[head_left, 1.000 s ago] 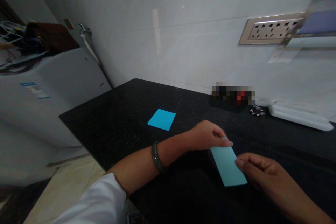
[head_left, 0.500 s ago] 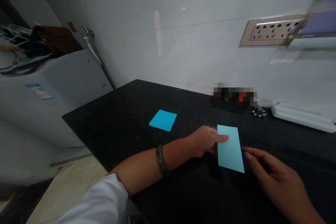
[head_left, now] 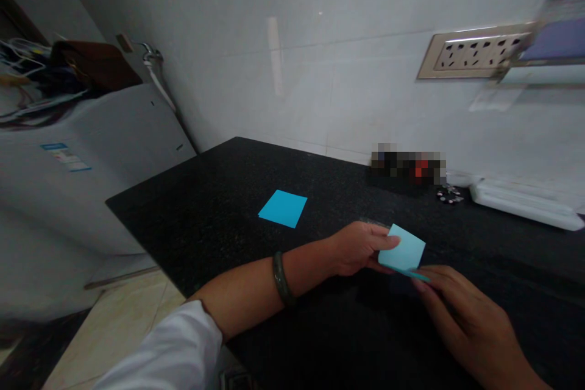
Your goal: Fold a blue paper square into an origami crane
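Note:
A light blue sheet of paper [head_left: 407,250] is held above the dark countertop, its lower part bent so that it shows as a thin edge. My left hand [head_left: 356,248] grips the sheet from the left, thumb on top and fingers beneath. At the sheet's lower right, my right hand [head_left: 468,314] pinches the bent edge between thumb and forefinger. Farther left, apart from both hands, a small stack of brighter blue square paper [head_left: 283,209] lies flat on the counter. A dark green bangle [head_left: 282,278] circles my left wrist.
The black speckled countertop [head_left: 192,213] meets a tiled wall. Along its back lie a blurred-out item [head_left: 409,166], a dark beaded band [head_left: 449,195] and a white long object [head_left: 525,203]. A socket panel [head_left: 475,52] is above. A white appliance [head_left: 119,134] stands left.
The lower part of the light blue sheet has bent, so the sheet looks shorter. My right hand has shifted slightly left and down, now pinching the bent edge. My left hand keeps its hold.

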The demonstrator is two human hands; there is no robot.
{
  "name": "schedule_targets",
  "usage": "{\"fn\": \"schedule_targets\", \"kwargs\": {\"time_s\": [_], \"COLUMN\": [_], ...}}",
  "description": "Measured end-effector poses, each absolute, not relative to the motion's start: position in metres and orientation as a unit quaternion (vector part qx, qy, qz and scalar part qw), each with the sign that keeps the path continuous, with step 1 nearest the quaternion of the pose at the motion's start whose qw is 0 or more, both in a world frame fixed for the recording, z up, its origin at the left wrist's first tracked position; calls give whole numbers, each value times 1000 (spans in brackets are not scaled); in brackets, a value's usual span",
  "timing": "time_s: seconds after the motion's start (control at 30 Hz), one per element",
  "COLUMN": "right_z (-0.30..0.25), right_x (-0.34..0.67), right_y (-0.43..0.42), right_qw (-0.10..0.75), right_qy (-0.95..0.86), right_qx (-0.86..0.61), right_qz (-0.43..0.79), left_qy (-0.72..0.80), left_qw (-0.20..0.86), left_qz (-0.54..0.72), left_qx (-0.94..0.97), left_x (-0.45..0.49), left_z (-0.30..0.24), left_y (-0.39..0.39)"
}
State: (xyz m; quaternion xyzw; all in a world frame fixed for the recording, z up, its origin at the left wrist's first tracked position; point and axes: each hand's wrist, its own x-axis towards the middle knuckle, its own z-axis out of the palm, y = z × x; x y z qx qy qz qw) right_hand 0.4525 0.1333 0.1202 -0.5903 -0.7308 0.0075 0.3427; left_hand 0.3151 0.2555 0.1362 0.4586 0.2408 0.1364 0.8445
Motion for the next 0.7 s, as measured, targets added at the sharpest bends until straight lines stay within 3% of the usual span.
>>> {"fn": "schedule_targets", "kwargs": {"time_s": [0.3, 0.7], "right_z": [132, 132], "right_x": [437, 435], "right_y": [129, 134], "right_qw": [382, 443], "right_qy": [-501, -432], "right_qx": [-763, -764], "right_qz": [144, 181], "left_qy": [186, 232], "left_qw": [861, 774], "left_qz": [165, 192], "left_qx": [444, 557], "left_x": [318, 319], "left_z": [136, 134], "left_y": [248, 238]}}
